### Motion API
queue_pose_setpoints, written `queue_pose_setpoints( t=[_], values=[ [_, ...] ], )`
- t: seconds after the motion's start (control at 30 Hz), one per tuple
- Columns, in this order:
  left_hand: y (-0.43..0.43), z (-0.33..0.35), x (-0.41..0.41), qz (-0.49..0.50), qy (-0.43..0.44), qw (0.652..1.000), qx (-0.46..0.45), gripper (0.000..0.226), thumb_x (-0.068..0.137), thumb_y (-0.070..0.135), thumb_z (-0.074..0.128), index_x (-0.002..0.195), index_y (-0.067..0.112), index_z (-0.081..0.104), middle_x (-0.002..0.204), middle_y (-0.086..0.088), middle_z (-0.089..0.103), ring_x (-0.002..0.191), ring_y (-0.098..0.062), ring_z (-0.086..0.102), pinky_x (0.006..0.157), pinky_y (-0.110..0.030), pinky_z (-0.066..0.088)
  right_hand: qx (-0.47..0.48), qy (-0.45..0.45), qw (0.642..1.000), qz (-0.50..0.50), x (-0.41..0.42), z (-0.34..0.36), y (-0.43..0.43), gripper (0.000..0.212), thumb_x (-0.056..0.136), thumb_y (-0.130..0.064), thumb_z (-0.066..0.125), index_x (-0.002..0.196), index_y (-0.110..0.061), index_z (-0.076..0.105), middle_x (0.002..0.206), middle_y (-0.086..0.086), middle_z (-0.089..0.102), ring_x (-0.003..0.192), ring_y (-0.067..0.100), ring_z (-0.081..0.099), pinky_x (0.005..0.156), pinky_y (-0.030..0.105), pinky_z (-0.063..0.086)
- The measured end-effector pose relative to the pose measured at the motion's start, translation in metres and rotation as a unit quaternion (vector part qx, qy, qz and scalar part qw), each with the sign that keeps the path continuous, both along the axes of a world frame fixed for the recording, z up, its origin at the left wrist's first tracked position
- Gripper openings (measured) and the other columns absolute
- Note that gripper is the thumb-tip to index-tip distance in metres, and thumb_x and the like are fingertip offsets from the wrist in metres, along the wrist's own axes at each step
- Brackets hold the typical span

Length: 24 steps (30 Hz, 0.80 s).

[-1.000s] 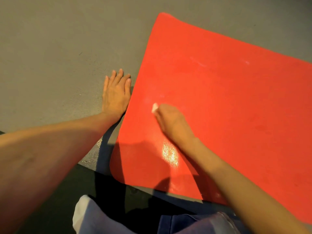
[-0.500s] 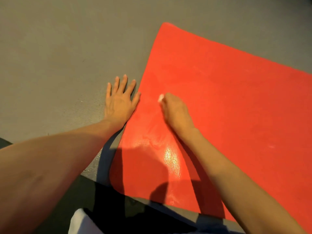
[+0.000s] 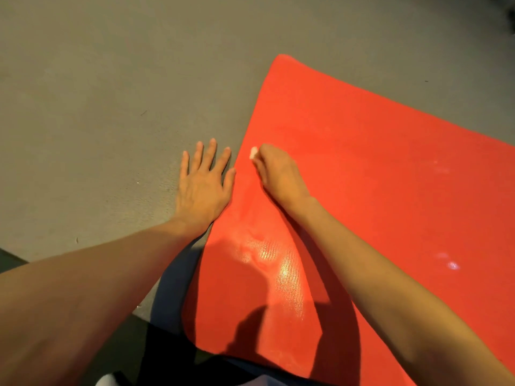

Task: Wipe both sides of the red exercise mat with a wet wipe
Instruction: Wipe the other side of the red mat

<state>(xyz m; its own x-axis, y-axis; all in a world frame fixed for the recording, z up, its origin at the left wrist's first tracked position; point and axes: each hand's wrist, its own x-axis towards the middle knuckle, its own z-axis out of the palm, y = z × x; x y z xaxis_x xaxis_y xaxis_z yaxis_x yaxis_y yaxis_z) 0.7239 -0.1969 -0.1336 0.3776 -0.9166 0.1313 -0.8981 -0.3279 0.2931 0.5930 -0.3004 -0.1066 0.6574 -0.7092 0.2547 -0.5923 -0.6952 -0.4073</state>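
Observation:
The red exercise mat (image 3: 376,168) lies flat on the floor, filling the right half of the view. My right hand (image 3: 278,174) rests on it near its left edge, fingers curled round a small white wet wipe (image 3: 253,152) that pokes out past the knuckles. A wet, shiny patch shows on the mat below that hand. My left hand (image 3: 203,185) lies flat on the grey floor with fingers spread, its thumb side touching the mat's left edge.
Grey floor (image 3: 111,93) stretches to the left of the mat and beyond it. A darker strip of floor runs along the bottom. A bit of white cloth (image 3: 107,381) shows at the bottom edge near my body.
My right hand has slid the wipe farther up the mat along its left edge. My left hand has spread its fingers and stayed beside the edge.

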Motion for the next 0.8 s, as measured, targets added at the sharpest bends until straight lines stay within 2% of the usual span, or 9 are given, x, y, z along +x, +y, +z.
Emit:
queue_pose_setpoints(
  t=[0.07,0.13,0.3,0.4,0.53,0.6,0.7,0.73,0.8],
  values=[
    [0.000,-0.001,-0.001,-0.007,-0.023,1.000,0.015,0.055,0.098,0.042,0.021,0.145,0.020,0.040,0.154,-0.010,0.030,0.144,-0.031,0.023,0.116,-0.051,0.012,-0.014,0.007,0.994,0.109,0.001,-0.002,0.029,0.015,0.089,-0.011,0.055,0.075,-0.006,0.051,0.070,0.015,0.057,0.065,0.032,0.052,0.061,0.035,0.029],
    [0.000,-0.001,-0.001,-0.019,-0.032,0.999,0.034,0.056,0.098,0.039,0.018,0.146,0.018,0.039,0.154,-0.012,0.030,0.144,-0.033,0.023,0.116,-0.052,0.013,-0.023,0.009,0.990,0.137,-0.002,-0.004,0.038,0.014,0.089,-0.012,0.056,0.076,-0.009,0.051,0.071,0.011,0.057,0.066,0.031,0.051,0.060,0.035,0.031],
    [-0.002,0.001,0.002,-0.028,-0.027,0.999,0.035,0.055,0.096,0.039,0.021,0.140,0.015,0.046,0.150,-0.015,0.037,0.143,-0.033,0.025,0.115,-0.053,0.016,-0.029,0.011,0.998,0.048,0.011,-0.002,-0.002,0.019,0.090,-0.015,0.054,0.073,-0.007,0.050,0.068,0.014,0.054,0.062,0.033,0.051,0.057,0.040,0.035],
    [-0.004,0.004,0.001,-0.031,-0.020,0.999,0.020,0.054,0.094,0.038,0.024,0.132,0.012,0.052,0.145,-0.017,0.043,0.140,-0.035,0.029,0.114,-0.054,0.018,-0.017,0.004,1.000,0.002,0.024,-0.001,-0.034,0.018,0.088,-0.014,0.049,0.074,-0.003,0.052,0.070,0.019,0.056,0.064,0.036,0.052,0.060,0.042,0.030],
    [-0.004,0.004,0.002,-0.036,-0.035,0.998,0.028,0.050,0.093,0.037,0.030,0.126,0.010,0.055,0.137,-0.018,0.049,0.136,-0.037,0.034,0.110,-0.056,0.021,-0.018,-0.030,0.999,-0.030,0.034,-0.004,-0.052,0.016,0.086,-0.006,0.053,0.070,-0.002,0.050,0.065,0.020,0.054,0.057,0.035,0.050,0.056,0.037,0.019],
    [-0.006,0.005,0.007,-0.052,-0.052,0.997,0.037,0.046,0.089,0.037,0.033,0.117,0.009,0.057,0.125,-0.018,0.053,0.127,-0.039,0.042,0.103,-0.055,0.025,-0.016,-0.040,0.999,-0.031,0.036,-0.006,-0.051,0.017,0.087,-0.008,0.052,0.070,-0.002,0.050,0.064,0.020,0.054,0.056,0.034,0.050,0.056,0.038,0.019],
    [-0.031,0.015,0.021,-0.046,-0.022,0.999,0.017,0.040,0.084,0.039,0.031,0.094,0.009,0.055,0.098,-0.016,0.050,0.097,-0.036,0.051,0.087,-0.045,0.029,-0.014,-0.039,0.998,-0.039,0.037,-0.005,-0.049,0.019,0.088,-0.012,0.049,0.071,-0.002,0.050,0.066,0.020,0.055,0.059,0.036,0.051,0.054,0.038,0.026],
    [-0.045,0.017,0.027,-0.045,-0.003,0.999,0.008,0.042,0.084,0.040,0.029,0.093,0.008,0.053,0.099,-0.017,0.049,0.097,-0.036,0.051,0.089,-0.045,0.028,-0.017,-0.041,0.998,-0.038,0.037,-0.006,-0.051,0.019,0.088,-0.012,0.050,0.072,-0.003,0.050,0.066,0.020,0.055,0.059,0.036,0.051,0.053,0.038,0.028],
    [-0.066,0.014,0.038,-0.071,0.003,0.997,0.019,0.052,0.087,0.045,0.024,0.111,0.009,0.052,0.127,-0.019,0.047,0.125,-0.035,0.042,0.110,-0.047,0.019,-0.020,-0.044,0.998,-0.031,0.037,-0.010,-0.053,0.018,0.090,-0.011,0.051,0.073,-0.005,0.049,0.068,0.018,0.055,0.061,0.036,0.051,0.053,0.039,0.032]
  ],
)
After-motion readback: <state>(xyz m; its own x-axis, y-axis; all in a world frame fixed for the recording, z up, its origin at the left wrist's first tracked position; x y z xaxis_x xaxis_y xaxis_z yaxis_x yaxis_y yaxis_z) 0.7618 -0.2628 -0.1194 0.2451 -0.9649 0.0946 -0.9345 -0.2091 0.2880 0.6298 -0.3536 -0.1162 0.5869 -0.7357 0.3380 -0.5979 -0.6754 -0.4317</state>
